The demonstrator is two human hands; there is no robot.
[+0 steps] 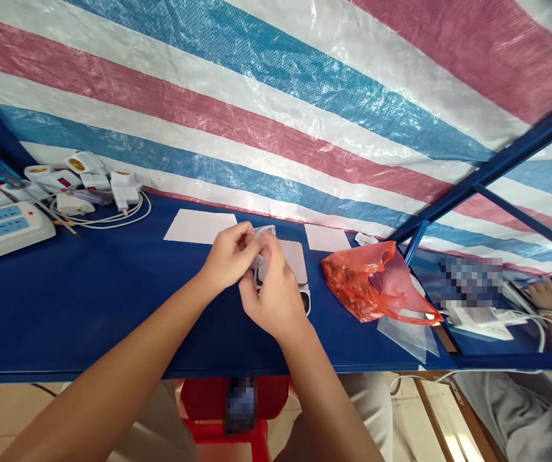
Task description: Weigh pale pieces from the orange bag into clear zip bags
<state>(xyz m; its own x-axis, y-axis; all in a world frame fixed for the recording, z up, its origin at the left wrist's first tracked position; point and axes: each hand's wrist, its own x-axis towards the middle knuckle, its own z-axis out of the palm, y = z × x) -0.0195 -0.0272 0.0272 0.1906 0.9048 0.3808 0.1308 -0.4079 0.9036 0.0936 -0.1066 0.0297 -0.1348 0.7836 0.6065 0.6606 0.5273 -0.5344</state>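
My bare left hand (230, 255) sits just left of my bare right hand (273, 292), the two nearly touching and both curled inward. My left forearm (112, 346) slants up from the lower left to its wrist, and my right forearm (326, 398) rises from the bottom edge. My right fingers (268, 247) point upward, just beside my left fingertips (251, 239).

Left hand (231, 255) and right hand (273, 289) pinch a small clear plastic bag (265, 234) over a white digital scale (295, 256) on a blue table (88, 314). Red plastic bag (367, 282) just right of scale, white paper sheet (199, 226) behind, power strip (4, 231) far left.
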